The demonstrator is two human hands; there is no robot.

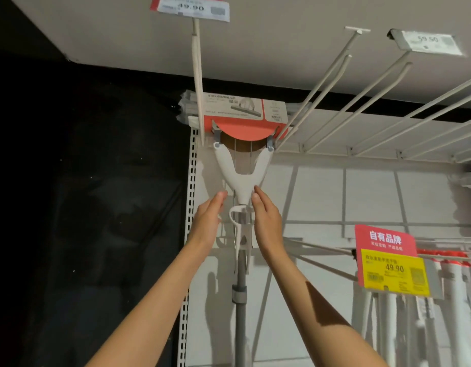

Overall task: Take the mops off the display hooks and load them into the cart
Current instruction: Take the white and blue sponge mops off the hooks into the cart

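Reaching up in head view: left hand (208, 218) & right hand (266, 215), fingers straight, flank the white yoke of the mop (241, 178), not gripping yet. Mop hangs on its display hook (198, 83); probably steadying it before lift-off. Cart unseen.

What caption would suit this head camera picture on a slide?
Both hands, left and right, reach up to the white yoke of a hanging mop under a store shelf.

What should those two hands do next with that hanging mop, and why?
Probably close both hands on the mop's white yoke. The left hand and right hand flank it with straight fingers, gripping nothing, and the mop's head hangs on its display hook.
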